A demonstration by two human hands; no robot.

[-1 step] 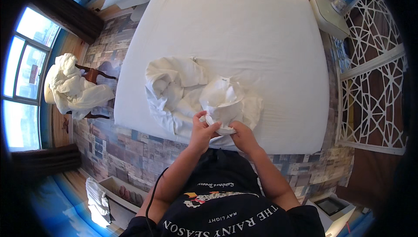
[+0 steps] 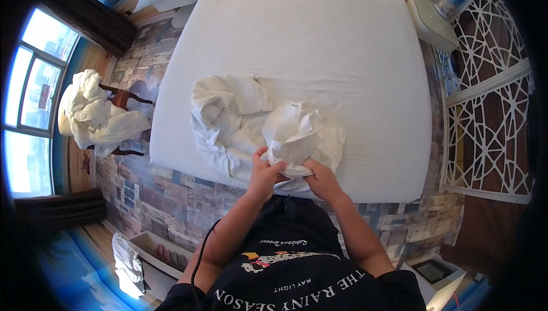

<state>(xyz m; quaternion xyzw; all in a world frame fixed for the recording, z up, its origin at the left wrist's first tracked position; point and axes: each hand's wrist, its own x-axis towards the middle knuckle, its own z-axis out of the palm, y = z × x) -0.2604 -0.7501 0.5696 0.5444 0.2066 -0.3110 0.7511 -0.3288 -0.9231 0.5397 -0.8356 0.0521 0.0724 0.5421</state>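
A bunched white bed cloth (image 2: pixel 228 122), perhaps a sheet or a cover, lies in folds at the near end of the bed. My left hand (image 2: pixel 266 175) pinches its raised edge, thumb on top and fingers curled beneath. A short way to the right, my right hand (image 2: pixel 322 179) grips the same edge with its thumb across it. Between the hands, the gathered part of the cloth stands up in loose folds. The fingertips under the fabric are partly hidden.
The bed (image 2: pixel 319 31) wears a smooth white sheet. White fabric covers a wooden chair (image 2: pixel 120 99) by the window at left. A white lattice screen (image 2: pixel 485 134) stands at right, near a pale bedside table (image 2: pixel 432 22). A shoe bin (image 2: pixel 162 254) sits at lower left.
My right hand has shifted slightly right along the cloth edge, and the folds between my hands have changed shape a little. My left hand keeps nearly the same place.
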